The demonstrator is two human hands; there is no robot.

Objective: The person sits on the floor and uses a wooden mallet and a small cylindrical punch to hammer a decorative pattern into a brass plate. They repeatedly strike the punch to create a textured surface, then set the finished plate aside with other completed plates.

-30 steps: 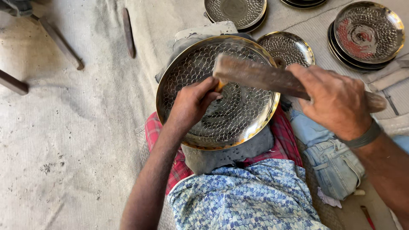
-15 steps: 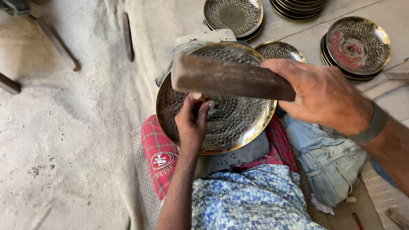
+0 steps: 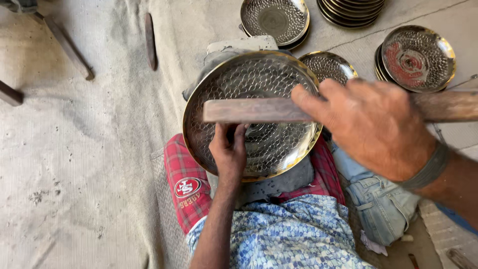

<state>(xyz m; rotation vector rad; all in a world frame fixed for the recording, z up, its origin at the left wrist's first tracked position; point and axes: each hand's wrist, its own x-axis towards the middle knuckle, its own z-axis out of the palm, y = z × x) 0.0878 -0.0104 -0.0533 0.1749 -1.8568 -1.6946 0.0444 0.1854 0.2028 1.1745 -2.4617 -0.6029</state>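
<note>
Over the lap, a round hammered metal plate (image 3: 254, 112) is seen, shallow and dish-shaped, its inside covered in a fine dimpled pattern and its rim smooth and brass-bright. It is rested on a grey block (image 3: 239, 47) and grey padding, tilted slightly toward the camera. The left hand (image 3: 229, 152) is laid on the near inner face of the plate, fingers bent and pressed against the dimpled metal; nothing is gripped, the plate is only steadied. The right hand (image 3: 371, 127) is closed tightly round a wooden mallet (image 3: 259, 110), a long flat-sided bar of worn brown wood, held level just above the middle of the plate. Whether the wood touches the metal cannot be told. A dull grey band (image 3: 428, 167) is worn at the right wrist.

Red checked cloth (image 3: 186, 182) with a round patch is spread under the plate, and blue patterned fabric (image 3: 284, 234) and faded denim (image 3: 381, 204) are seen below it. More dimpled plates are set on the rough concrete floor beyond: one small plate (image 3: 328, 65) just beside the worked one, one (image 3: 274, 20) behind the block, a stack (image 3: 351, 10) at the top edge, and a stack with a reddish centre (image 3: 416, 57) at the right. A rusty narrow tool (image 3: 150, 40) is laid on the pale sacking (image 3: 99, 149).
</note>
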